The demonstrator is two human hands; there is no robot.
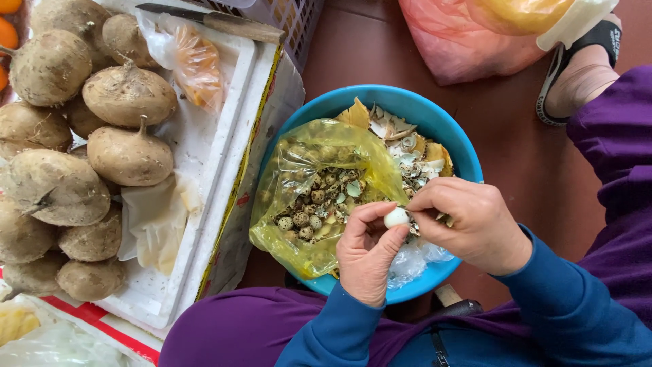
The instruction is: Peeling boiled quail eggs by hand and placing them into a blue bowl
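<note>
My left hand (367,255) holds a small white peeled quail egg (396,217) between thumb and fingers, over a blue basin (462,146). My right hand (472,224) pinches at the egg's right side with its fingertips. Below the hands, inside the basin, lies a yellow plastic bag (299,170) holding several speckled quail eggs (305,217). Broken shell pieces (407,143) are heaped at the basin's far side. A clear plastic sheet (414,261) shows under my hands.
A white foam tray (224,122) on the left holds several large brown root tubers (129,156) and a knife (217,22). A pink plastic bag (468,41) and a sandalled foot (584,75) are on the brown floor at the top right.
</note>
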